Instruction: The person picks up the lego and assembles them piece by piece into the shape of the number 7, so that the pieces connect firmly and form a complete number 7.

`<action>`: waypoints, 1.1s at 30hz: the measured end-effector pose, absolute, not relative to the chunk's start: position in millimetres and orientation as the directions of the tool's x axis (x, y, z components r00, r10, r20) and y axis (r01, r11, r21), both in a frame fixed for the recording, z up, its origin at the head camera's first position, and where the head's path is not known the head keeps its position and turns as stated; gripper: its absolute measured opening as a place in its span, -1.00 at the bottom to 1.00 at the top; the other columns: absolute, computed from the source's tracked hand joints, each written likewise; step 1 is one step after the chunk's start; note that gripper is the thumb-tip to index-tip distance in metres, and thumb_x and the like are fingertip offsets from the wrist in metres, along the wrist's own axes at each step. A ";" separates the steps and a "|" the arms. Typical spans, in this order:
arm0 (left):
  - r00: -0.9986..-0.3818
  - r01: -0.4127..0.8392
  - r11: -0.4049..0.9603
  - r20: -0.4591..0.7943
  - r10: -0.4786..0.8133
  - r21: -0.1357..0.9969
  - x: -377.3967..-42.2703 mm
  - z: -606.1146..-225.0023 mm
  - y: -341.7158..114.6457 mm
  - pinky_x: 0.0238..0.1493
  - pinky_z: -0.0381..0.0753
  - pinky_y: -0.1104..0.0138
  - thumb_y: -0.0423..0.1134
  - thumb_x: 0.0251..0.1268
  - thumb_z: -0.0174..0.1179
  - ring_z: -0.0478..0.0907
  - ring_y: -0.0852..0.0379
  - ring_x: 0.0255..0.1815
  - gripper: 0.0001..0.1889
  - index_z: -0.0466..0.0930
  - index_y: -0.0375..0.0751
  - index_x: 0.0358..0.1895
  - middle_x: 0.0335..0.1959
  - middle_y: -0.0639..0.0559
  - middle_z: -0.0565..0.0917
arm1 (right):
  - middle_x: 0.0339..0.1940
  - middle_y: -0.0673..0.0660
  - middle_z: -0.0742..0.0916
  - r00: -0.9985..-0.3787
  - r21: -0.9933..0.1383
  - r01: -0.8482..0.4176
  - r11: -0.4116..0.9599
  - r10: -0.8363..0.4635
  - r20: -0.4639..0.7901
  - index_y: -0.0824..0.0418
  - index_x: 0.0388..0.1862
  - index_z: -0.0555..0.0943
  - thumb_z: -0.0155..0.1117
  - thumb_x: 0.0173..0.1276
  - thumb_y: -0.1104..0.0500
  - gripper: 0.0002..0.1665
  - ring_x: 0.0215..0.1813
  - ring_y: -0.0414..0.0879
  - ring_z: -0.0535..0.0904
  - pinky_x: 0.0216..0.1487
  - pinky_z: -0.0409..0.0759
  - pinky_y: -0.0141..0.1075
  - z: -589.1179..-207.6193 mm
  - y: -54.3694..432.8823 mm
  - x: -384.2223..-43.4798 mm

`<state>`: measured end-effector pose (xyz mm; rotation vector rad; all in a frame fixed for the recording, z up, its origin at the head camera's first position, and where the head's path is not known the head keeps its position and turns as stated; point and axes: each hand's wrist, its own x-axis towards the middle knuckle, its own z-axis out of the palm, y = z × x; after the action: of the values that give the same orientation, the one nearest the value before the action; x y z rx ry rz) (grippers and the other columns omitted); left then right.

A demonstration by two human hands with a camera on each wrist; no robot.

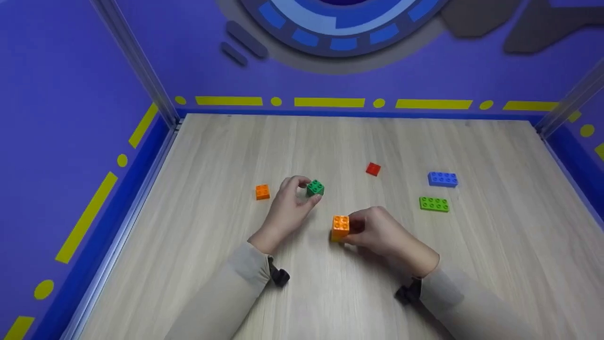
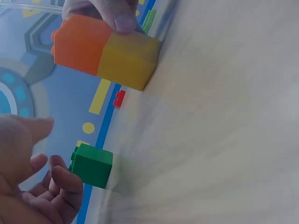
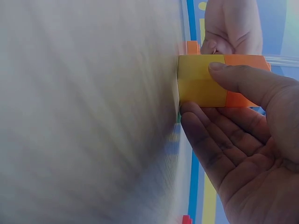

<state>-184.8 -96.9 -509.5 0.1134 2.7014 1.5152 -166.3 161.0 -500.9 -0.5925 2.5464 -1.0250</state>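
My left hand (image 1: pixel 289 204) reaches round a green brick (image 1: pixel 315 188) on the table. Its thumb and curved fingers stand on either side of the brick, and the left wrist view shows the thumb (image 2: pixel 39 127) apart from it. In my right hand (image 1: pixel 380 231) is a stack of two bricks, an orange brick (image 1: pixel 340 222) on top of a yellow brick (image 2: pixel 128 58). The right thumb (image 3: pixel 233 74) lies on the stack's near side, with the fingers on the opposite side. The stack stands upright, its base close to the tabletop.
A small orange brick (image 1: pixel 262 192) lies left of my left hand. Farther back is a red brick (image 1: pixel 373 169). A blue brick (image 1: pixel 442 179) and a light green brick (image 1: pixel 434 204) lie at the right. Blue-purple panels (image 1: pixel 198 61) border the wooden table (image 1: pixel 236 141).
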 end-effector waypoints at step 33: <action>-0.999 -0.010 0.541 -0.036 0.039 0.841 -204.4 -521.9 -94.4 0.48 0.64 -0.02 -0.17 0.60 0.45 0.66 -0.13 0.34 -0.60 0.64 -0.19 0.35 0.28 -0.18 0.71 | -0.23 -0.06 0.88 -0.856 -0.725 -0.246 0.644 -0.495 -0.149 0.08 -0.01 0.92 0.73 0.38 0.14 -0.77 -0.24 -0.14 0.64 -0.16 0.68 -0.30 -501.2 160.2 -166.3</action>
<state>-204.4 -94.4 -521.9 0.0253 2.7129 1.4813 -166.3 160.2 -501.2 -0.5910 2.5315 -1.0444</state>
